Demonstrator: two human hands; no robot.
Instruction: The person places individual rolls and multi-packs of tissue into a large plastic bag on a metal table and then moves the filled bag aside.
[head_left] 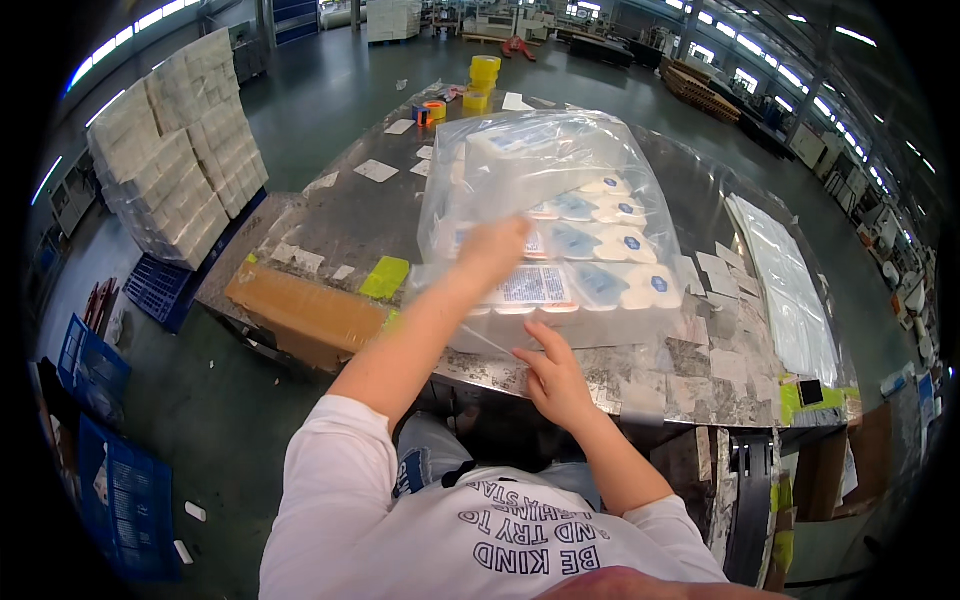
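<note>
A large clear plastic bag [470,190] lies over rows of white packs [600,240] with blue patches and printed labels, stacked on the table in front of me. Over the bag's left part, my left hand [497,248] is closed on the loose film; motion blurs its fingers somewhat. My right hand [562,382] is at the near side of the packs, low by the table's edge. Its thumb and fingers are bent around a thin edge of the film, which stretches up and left from them. The film wraps loosely around the packs and wrinkles at the top.
The worn metal table [330,215] carries a brown cardboard box [295,312], yellow tape rolls [484,72], a tape dispenser [432,111] and flat plastic bags [785,285]. Wrapped white packs [180,145] tower on a blue pallet at left. Blue crates [125,490] stand on the floor.
</note>
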